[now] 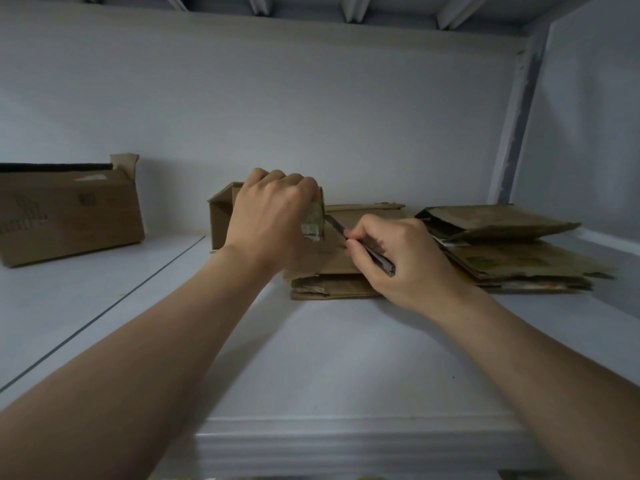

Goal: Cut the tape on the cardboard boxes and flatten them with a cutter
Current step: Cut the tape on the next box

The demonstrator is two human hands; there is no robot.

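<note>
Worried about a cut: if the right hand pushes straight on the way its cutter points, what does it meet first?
Likely the taped flap that the left hand grips, just ahead of the cutter; depth is unclear.

The small brown cardboard box [221,220] in the middle bears whitish, grey-streaked tape scraps [310,230]; the slim cutter [384,265] is dark grey; the flattened cardboard stack [519,261] on the right shows faded yellow-green print; the open brown carton [69,220] far left has darker printed bars; the white table [311,358] carries one thin dark line.

Your left hand [273,220] masks a flap of the box [220,223], your right hand [407,263] the cutter [383,264] middle; the frame crops the leftmost carton [69,216].
</note>
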